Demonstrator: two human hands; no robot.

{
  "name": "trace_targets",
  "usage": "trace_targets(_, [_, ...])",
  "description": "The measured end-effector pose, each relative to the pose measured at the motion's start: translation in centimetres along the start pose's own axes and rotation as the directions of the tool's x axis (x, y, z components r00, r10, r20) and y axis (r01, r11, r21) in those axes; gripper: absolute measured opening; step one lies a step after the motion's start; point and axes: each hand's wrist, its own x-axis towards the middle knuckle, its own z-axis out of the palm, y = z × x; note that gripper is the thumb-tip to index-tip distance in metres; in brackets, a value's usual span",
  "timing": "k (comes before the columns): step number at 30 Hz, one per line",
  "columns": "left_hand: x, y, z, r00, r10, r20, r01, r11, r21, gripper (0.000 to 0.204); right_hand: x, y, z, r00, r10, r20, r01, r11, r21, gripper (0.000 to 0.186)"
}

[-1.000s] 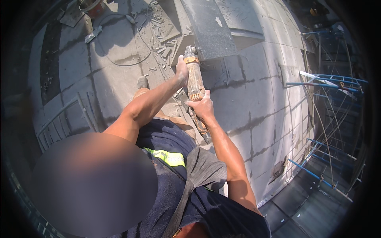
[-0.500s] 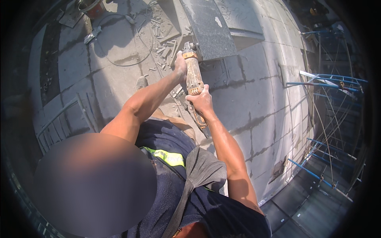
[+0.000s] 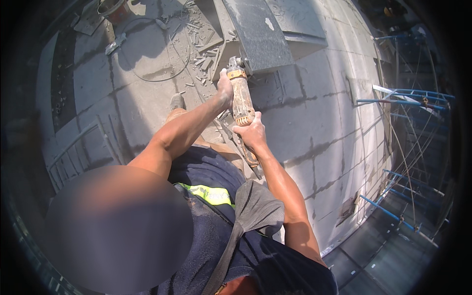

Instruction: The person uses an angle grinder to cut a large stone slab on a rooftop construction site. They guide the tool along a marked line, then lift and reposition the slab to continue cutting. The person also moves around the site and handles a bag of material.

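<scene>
Both of my hands are on a worn, dust-covered angle grinder [image 3: 241, 97] with a yellow band near its head. My left hand [image 3: 224, 87] is closed round the front of its body, just behind the metal head. Further back, my right hand [image 3: 252, 132] grips the rear part, where the handle runs on toward me. The grinder's head is at the left edge of a dark grey stone slab [image 3: 260, 37], close to the slab's near corner. Its disc is mostly hidden, so I cannot tell whether it touches the stone.
Broken stone strips [image 3: 205, 61] litter the paved floor left of the slab. A cable [image 3: 147, 80] loops there, with a bucket [image 3: 114, 10] beyond. Pale blocks [image 3: 305, 45] sit beneath the slab. Blue scaffold frames [image 3: 405, 101] stand at the right, a metal railing [image 3: 73, 142] at the left.
Both hands have brought the grinder slightly toward me and to the right, nearer the slab's near corner. My grip on it looks the same.
</scene>
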Motion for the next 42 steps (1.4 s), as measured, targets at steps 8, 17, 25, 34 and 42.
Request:
trace_targets(8, [-0.4, -0.6, -0.3, 0.999, -0.032, 0.017, 0.032, 0.999, -0.017, 0.063, -1.4, -0.5, -0.4, 0.996, -0.071, -0.052, 0.063, 0.987, -0.148, 0.063])
trace_targets(17, [1.7, 1.3, 0.5, 0.999, 0.027, -0.041, -0.026, 0.999, 0.027, 0.060, 1.7, -1.8, -0.3, 1.000, -0.016, -0.013, 0.015, 0.992, -0.123, 0.066])
trace_targets(25, [1.0, 1.0, 0.6, 0.999, 0.001, -0.049, 0.000, 1.000, 0.016, 0.063, 1.9, -0.5, -0.1, 1.000, 0.014, 0.021, -0.013, 0.999, -0.046, 0.068])
trace_targets(34, [-0.9, -0.5, 0.0, 0.999, -0.034, 0.020, 0.034, 0.999, 0.000, 0.067, -1.4, -0.6, -0.9, 0.999, -0.036, -0.011, 0.035, 0.995, -0.094, 0.064])
trace_targets(42, [-1.9, -1.0, 0.0, 0.999, -0.031, 0.035, 0.031, 0.999, -0.008, 0.066, -2.6, -1.1, -1.3, 1.000, -0.006, -0.005, 0.005, 0.998, -0.060, 0.067])
